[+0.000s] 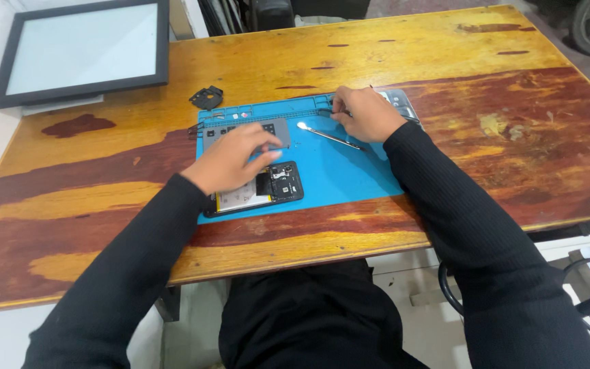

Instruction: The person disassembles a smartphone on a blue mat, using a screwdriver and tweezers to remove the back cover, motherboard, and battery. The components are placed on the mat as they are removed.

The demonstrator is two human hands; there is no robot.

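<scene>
Black sleeves ran down to both hands over a blue repair mat (339, 174). The left hand (233, 158) lay fingers together and curled loosely on the upper end of an opened phone (257, 191), pressing it down rather than gripping it. Directly beneath that hand the phone's back was already off, with the pale battery and dark circuit board exposed; the inner parts were not yet lifted out, so the strip-down looked only partly done. Just beyond its fingertips sat a grey parts tray (278, 130). The right hand (367, 113), farther away and to the other side, was closed around a thin dark tool at the mat's far edge, possibly tweezers, though its fingers hid the grip. Just short of that hand a slim metal spudger (329, 137) lay loose on the mat. Behind its knuckles a second flat device (401, 102) poked out. A small black part (207, 98) rested off the mat beyond the left hand. All of it sat on a worn, varnished wooden table (445, 55), with a black-framed screen panel (83, 51) at the far left corner and pale floor below.
</scene>
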